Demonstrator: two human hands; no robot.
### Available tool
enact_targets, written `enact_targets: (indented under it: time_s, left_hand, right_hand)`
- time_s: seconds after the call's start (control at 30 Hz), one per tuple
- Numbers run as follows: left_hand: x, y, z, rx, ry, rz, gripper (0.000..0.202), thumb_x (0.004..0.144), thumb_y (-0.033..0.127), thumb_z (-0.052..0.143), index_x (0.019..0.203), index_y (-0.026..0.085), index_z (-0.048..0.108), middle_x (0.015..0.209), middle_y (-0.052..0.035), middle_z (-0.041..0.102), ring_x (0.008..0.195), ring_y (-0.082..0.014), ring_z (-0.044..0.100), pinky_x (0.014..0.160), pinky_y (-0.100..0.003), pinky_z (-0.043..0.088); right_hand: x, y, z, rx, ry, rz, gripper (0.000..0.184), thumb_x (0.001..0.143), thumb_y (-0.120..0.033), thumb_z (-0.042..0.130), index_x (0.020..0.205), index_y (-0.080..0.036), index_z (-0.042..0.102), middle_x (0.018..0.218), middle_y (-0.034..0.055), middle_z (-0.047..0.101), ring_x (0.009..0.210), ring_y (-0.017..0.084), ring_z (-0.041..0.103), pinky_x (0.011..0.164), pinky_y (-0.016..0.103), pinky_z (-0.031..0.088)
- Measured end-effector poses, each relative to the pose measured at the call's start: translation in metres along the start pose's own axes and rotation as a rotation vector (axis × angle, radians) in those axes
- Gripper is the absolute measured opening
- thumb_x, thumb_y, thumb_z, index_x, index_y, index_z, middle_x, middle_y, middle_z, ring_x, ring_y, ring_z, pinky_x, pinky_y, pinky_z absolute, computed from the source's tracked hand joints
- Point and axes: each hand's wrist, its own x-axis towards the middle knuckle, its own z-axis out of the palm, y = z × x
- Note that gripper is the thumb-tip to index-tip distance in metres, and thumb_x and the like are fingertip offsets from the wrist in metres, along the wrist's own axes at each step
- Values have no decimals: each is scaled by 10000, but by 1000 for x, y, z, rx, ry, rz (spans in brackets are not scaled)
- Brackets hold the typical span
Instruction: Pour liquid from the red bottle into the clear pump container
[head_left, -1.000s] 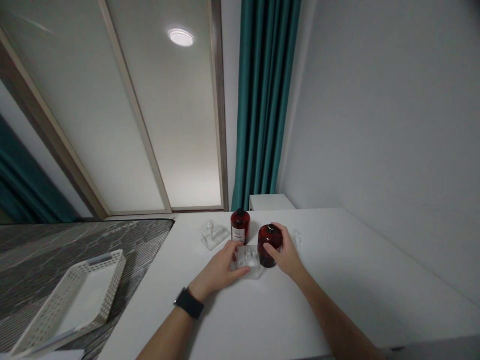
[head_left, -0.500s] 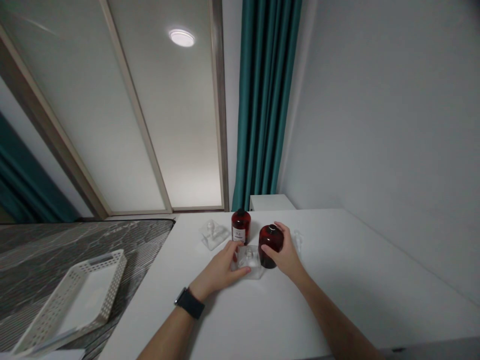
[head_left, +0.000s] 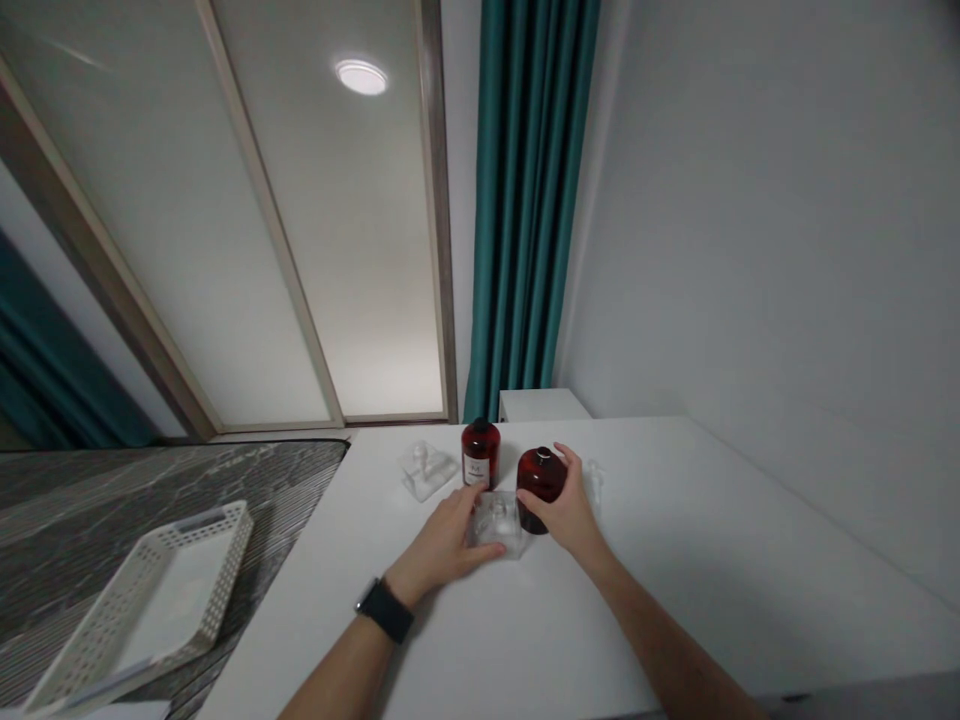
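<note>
My right hand (head_left: 564, 505) is wrapped round a dark red bottle (head_left: 541, 476) with an open neck, which stands on the white table (head_left: 510, 630). Just left of that bottle lies a clear plastic packet (head_left: 501, 512) with a clear knob-like part in its middle. My left hand (head_left: 446, 535) spans the packet's left side, fingers at its far edge and thumb at its near edge. Behind it stands a second dark red bottle (head_left: 480, 452), with a white label and a black top.
Another clear packet (head_left: 426, 470) lies to the left on the table, and some clear plastic (head_left: 594, 485) shows behind my right hand. A white perforated basket (head_left: 225, 570) sits lower down at the left. Beyond the table are a green curtain (head_left: 529, 200) and a white cabinet (head_left: 544, 404).
My left thumb and fingers have shifted slightly along the packet. The bottle in my right hand has barely moved, and the view has tilted a little.
</note>
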Motion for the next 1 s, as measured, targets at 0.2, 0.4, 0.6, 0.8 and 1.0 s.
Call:
enact_targets:
  time_s: [0.2,0.4,0.6,0.8,1.0]
  left_hand:
    - [0,0,-1,-39,134,-52,634,783,324,776,1336,204,492,1201,-127,634,1099,-311,606,990,-497,478]
    - [3,3,-4,-82,227,-127,631,815,312,726,1359,175,436,1284,-143,600,1118,-300,595,1002,-499,471]
    - [3,1,-3,-83,239,-67,639,867,310,658,1425,175,377,1422,-168,510,1218,-314,555,1060,-507,438]
    - [3,-4,-5,30,393,-41,786,820,337,720,1468,186,302,1233,-125,575,1110,-300,578,1011,-503,464]
    - [5,-6,-5,185,512,29,680,766,344,779,1344,212,445,1185,-112,571,1110,-324,572,951,-503,503]
  right_hand:
    - [2,-3,-8,-2,-83,-47,753,738,-323,736,1398,-243,384,1367,132,543,1214,304,588,1100,528,444]
    - [0,-3,-6,76,-140,21,935,702,-311,772,1490,-244,274,1329,130,586,1183,301,623,1050,512,490]
    - [-1,-5,-2,35,-107,7,813,700,-332,768,1402,-236,370,1348,141,581,1210,312,602,1085,528,454]
    - [-1,-9,-10,-118,-127,-130,814,717,-320,762,1429,-235,376,1395,134,554,1272,317,566,1101,524,448]
    - [1,-8,-12,-309,-67,-239,750,711,-298,748,1374,-172,420,1316,177,604,1199,355,603,1028,558,492]
